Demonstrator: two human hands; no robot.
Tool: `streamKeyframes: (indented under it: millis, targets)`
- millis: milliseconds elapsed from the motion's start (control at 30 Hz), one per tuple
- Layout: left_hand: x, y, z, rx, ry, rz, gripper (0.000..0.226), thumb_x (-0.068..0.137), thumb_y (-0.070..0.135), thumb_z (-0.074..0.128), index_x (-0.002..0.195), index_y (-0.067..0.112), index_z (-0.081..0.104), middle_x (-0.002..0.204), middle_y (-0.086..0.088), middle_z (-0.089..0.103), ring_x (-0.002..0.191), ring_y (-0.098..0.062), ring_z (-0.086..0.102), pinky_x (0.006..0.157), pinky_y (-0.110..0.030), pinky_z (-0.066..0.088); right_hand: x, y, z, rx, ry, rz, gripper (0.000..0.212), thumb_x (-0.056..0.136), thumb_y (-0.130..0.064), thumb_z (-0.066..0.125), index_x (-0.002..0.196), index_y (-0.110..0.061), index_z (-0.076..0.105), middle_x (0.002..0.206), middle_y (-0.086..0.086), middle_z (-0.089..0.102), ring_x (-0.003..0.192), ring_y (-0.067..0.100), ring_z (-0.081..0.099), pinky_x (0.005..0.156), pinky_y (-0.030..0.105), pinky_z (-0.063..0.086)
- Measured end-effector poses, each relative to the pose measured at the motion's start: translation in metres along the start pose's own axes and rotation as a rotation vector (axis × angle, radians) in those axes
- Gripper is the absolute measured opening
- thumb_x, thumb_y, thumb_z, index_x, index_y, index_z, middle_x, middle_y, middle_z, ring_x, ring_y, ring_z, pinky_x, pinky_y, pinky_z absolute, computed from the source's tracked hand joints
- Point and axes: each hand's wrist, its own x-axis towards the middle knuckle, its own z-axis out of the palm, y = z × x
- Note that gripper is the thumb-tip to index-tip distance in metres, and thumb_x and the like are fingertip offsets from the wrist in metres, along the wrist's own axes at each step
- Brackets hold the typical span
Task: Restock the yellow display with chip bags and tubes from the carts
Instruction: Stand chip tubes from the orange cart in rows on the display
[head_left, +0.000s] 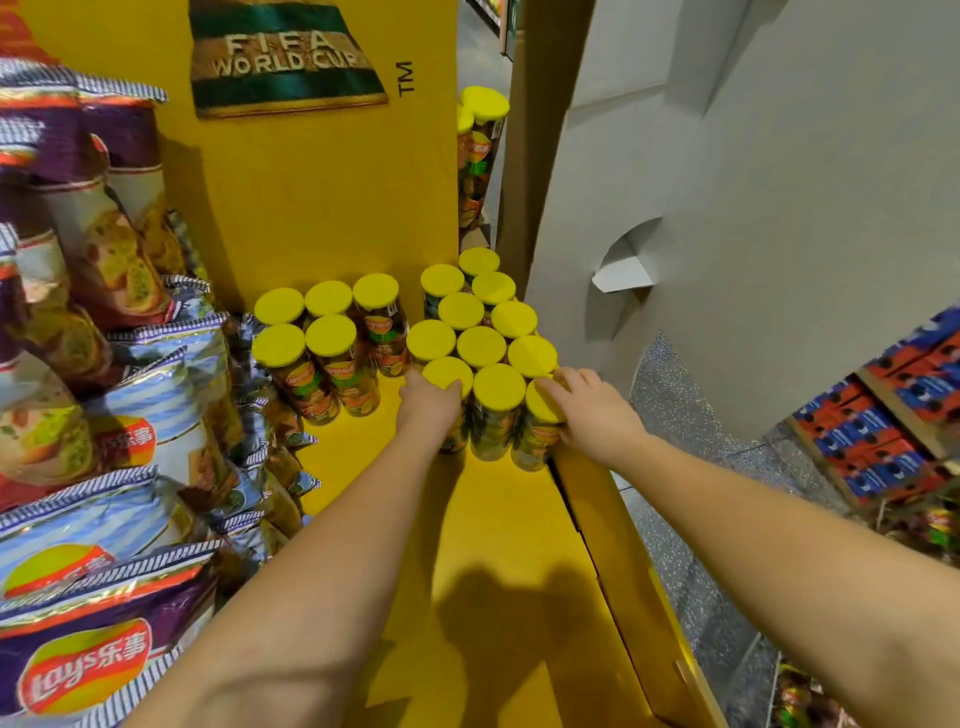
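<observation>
Printed "FIFA WORLD CUP" with "TM" beside it on the yellow display (311, 208) back panel. Marked "Lay's" with Chinese characters on the purple chip bag (88, 670).

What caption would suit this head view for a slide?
Both hands, left and right, grip the front row of yellow-lidded chip tubes on the yellow display.

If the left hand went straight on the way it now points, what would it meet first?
The left hand already grips the front-left tube and points toward the back panel. Straight on, it would probably first push that tube into the yellow-lidded tube behind; depth is unclear.
</observation>
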Motion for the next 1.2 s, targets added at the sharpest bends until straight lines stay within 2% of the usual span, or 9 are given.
streamKeyframes:
  millis: [167, 300, 400, 500, 633, 733, 867, 1033, 1200]
  targets:
    - [-0.002, -0.013, -0.003, -0.161, -0.034, -0.071, 0.080, 0.086, 0.050, 0.058, 0.146, 0.015, 0.020, 0.137, -0.019, 0.046, 0.113, -0.041, 0.055, 0.093, -0.051, 0.052, -0.004, -0.002, -0.006, 0.180, -0.018, 0.024, 0.068, 0.087, -0.018, 0.062, 0.148, -0.017, 0.031, 0.148, 0.010, 0.038, 0.133, 0.031, 0.038, 0.103, 0.045, 0.039]
    - [-0.030, -0.008, -0.009, -0.230, 0.010, -0.064, 0.075, 0.093, 0.040, 0.057, 0.149, 0.010, 0.019, 0.125, -0.010, 0.049, 0.099, -0.033, 0.055, 0.088, -0.048, 0.053, -0.014, 0.001, -0.018, 0.279, 0.000, 0.034, 0.071, 0.081, -0.019, 0.063, 0.146, -0.019, 0.035, 0.145, 0.007, 0.045, 0.132, 0.028, 0.043, 0.104, 0.043, 0.040]
    - [-0.067, 0.004, -0.010, -0.181, 0.146, 0.054, 0.060, 0.094, 0.034, 0.055, 0.143, 0.008, 0.033, 0.126, -0.013, 0.054, 0.100, -0.033, 0.058, 0.075, -0.037, 0.047, -0.035, 0.004, -0.029, 0.377, 0.024, 0.082, 0.065, 0.082, -0.025, 0.061, 0.144, -0.025, 0.040, 0.144, 0.001, 0.047, 0.131, 0.025, 0.044, 0.105, 0.044, 0.040]
    - [-0.116, 0.027, -0.001, -0.165, 0.166, 0.239, 0.036, 0.093, 0.030, 0.054, 0.126, 0.013, 0.052, 0.098, -0.006, 0.063, 0.090, -0.027, 0.061, 0.068, -0.033, 0.041, -0.071, 0.004, -0.052, 0.531, 0.055, 0.171, 0.050, 0.090, -0.026, 0.058, 0.139, -0.022, 0.049, 0.139, 0.002, 0.052, 0.125, 0.024, 0.050, 0.102, 0.044, 0.042]
    - [-0.196, 0.061, 0.040, -0.182, -0.001, 0.363, 0.015, 0.091, 0.030, 0.056, 0.101, 0.021, 0.060, 0.090, -0.001, 0.063, 0.084, -0.022, 0.060, 0.069, -0.032, 0.043, -0.155, 0.025, -0.072, 0.863, 0.177, 0.335, 0.030, 0.094, -0.025, 0.057, 0.123, -0.022, 0.062, 0.123, -0.001, 0.064, 0.113, 0.015, 0.058, 0.089, 0.024, 0.043]
    - [-0.246, 0.075, 0.087, -0.203, -0.138, 0.401, 0.013, 0.080, 0.037, 0.060, 0.084, 0.025, 0.062, 0.089, 0.001, 0.066, 0.082, -0.023, 0.065, 0.080, -0.035, 0.050, -0.232, 0.050, -0.062, 1.040, 0.252, 0.479, 0.014, 0.091, -0.029, 0.060, 0.103, -0.032, 0.067, 0.103, -0.008, 0.069, 0.094, 0.008, 0.062, 0.077, 0.024, 0.044]
    - [-0.322, 0.084, 0.169, -0.136, -0.384, 0.485, 0.011, 0.087, 0.023, 0.058, 0.076, 0.025, 0.060, 0.077, 0.001, 0.062, 0.053, -0.006, 0.056, 0.063, -0.028, 0.044, -0.351, 0.084, -0.039, 1.351, 0.318, 0.668, 0.010, 0.096, -0.017, 0.055, 0.102, -0.019, 0.064, 0.097, 0.004, 0.070, 0.078, 0.008, 0.063, 0.070, 0.022, 0.046]
    - [-0.410, 0.081, 0.269, 0.068, -0.649, 0.612, 0.009, 0.090, 0.024, 0.058, 0.082, 0.023, 0.061, 0.082, -0.002, 0.067, 0.064, -0.012, 0.059, 0.073, -0.033, 0.050, -0.494, 0.122, -0.003, 1.366, 0.393, 0.886, 0.014, 0.097, -0.015, 0.052, 0.106, -0.013, 0.064, 0.093, 0.002, 0.071, 0.073, 0.008, 0.064, 0.070, 0.019, 0.049]
    - [-0.483, 0.056, 0.354, 0.418, -0.777, 0.787, 0.015, 0.091, 0.033, 0.057, 0.078, 0.026, 0.058, 0.075, 0.007, 0.062, 0.073, -0.015, 0.059, 0.072, -0.031, 0.047, -0.615, 0.144, 0.042, 1.151, 0.313, 1.078, 0.011, 0.095, -0.034, 0.054, 0.094, -0.029, 0.065, 0.079, -0.013, 0.066, 0.064, -0.005, 0.058, 0.058, 0.015, 0.039]
